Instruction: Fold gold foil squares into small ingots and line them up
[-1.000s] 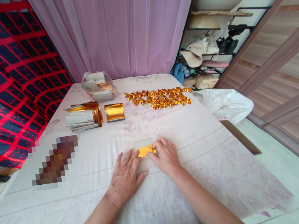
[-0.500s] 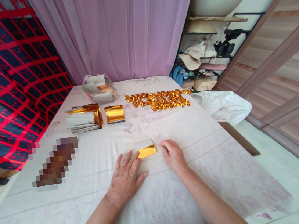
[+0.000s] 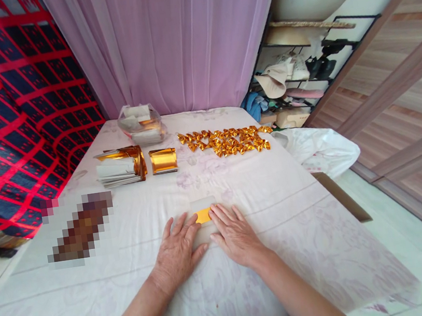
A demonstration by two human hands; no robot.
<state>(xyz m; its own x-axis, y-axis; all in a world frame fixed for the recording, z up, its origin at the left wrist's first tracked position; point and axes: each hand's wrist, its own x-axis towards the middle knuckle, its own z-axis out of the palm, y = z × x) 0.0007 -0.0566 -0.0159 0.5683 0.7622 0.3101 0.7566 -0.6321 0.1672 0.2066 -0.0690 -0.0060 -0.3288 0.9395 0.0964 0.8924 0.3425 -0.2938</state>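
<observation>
A sheet of gold foil paper point(image 3: 204, 215) lies partly folded on the table in front of me, gold on the near part and white along its far edge. My left hand point(image 3: 179, 243) rests flat with fingers spread, its fingertips on the left end of the sheet. Lying flat too, my right hand point(image 3: 235, 230) has its fingertips on the sheet's right end. Both palms face down and grip nothing. The sheet's two ends are partly hidden under the fingers.
Folded gold paper pieces point(image 3: 232, 141) lie in rows beyond my hands. To their left are a small gold paper stack point(image 3: 163, 161), a larger stack of sheets point(image 3: 118, 171) and a clear bag of paper point(image 3: 141, 125). A blurred patch point(image 3: 83, 226) covers something at left.
My right hand has opened from a loosely curled shape and moved left onto the right end of the gold sheet. The left hand stays in place.
</observation>
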